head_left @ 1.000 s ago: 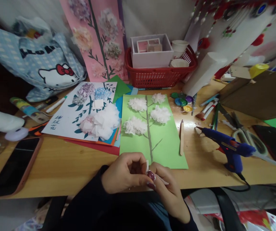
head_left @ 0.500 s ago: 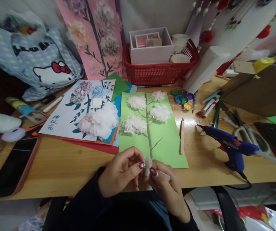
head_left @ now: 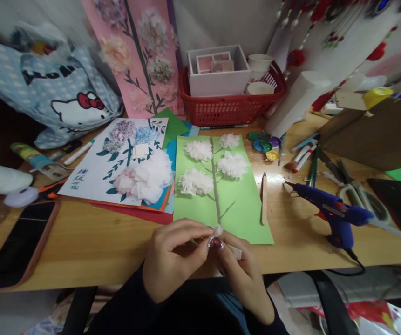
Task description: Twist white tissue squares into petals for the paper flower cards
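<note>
Both hands meet at the table's front edge, over the bottom of a green paper sheet [head_left: 245, 218]. Between finger and thumb, my left hand [head_left: 175, 258] pinches a small crumpled piece of white tissue paper [head_left: 217, 230]. My right hand [head_left: 244, 270] grips the same tissue, thumb tips touching, and a flat white bit [head_left: 234, 251] pokes out between its fingers. On the green sheet, a painted grey-green stem [head_left: 216, 195] carries several ruffled white paper flowers [head_left: 233, 164]. Left of it, a heap of white tissue squares [head_left: 149, 177] lies on a flower picture [head_left: 91, 172].
A wooden stick [head_left: 263, 200] lies on the sheet's right edge. Farther right are a blue glue gun [head_left: 333, 209], its red light lit, scissors [head_left: 364, 197] and paint pots [head_left: 266, 145]. A red basket [head_left: 228, 109] stands behind; a phone [head_left: 20, 242] lies at left.
My hands have drawn together, and the left fingers have closed in on the tissue, which now shows less between the fingertips. The view has shifted slightly.
</note>
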Available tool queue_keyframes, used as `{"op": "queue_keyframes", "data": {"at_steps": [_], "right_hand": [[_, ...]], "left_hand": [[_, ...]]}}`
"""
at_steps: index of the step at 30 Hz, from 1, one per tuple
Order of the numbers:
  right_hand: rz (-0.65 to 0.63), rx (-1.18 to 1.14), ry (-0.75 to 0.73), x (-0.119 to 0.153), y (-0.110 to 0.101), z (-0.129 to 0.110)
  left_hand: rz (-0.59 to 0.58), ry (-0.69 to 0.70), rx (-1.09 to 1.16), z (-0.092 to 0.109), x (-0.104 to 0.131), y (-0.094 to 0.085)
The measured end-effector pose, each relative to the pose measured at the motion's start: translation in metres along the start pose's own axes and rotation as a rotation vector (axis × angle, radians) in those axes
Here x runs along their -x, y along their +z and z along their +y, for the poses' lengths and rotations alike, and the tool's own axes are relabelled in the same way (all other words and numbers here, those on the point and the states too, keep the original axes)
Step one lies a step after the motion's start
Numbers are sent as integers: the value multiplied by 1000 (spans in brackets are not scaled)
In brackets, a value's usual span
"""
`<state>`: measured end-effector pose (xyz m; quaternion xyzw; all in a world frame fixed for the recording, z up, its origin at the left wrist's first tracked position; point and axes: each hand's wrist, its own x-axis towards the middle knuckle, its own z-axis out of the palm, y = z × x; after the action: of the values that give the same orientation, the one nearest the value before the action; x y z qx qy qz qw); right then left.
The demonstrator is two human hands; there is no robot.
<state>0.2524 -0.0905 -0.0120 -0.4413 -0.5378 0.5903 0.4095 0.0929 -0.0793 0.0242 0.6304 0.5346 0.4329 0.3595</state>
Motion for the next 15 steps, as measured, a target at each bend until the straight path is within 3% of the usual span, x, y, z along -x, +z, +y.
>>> {"op": "queue_keyframes", "data": {"at_steps": [5, 15], "right_hand": [[0, 28, -16, -1, 1, 1], [19, 14, -2, -1, 1, 1]], "left_hand": [[49, 66, -45, 2, -1, 3], [-28, -170, 93, -2, 1, -1]]}}
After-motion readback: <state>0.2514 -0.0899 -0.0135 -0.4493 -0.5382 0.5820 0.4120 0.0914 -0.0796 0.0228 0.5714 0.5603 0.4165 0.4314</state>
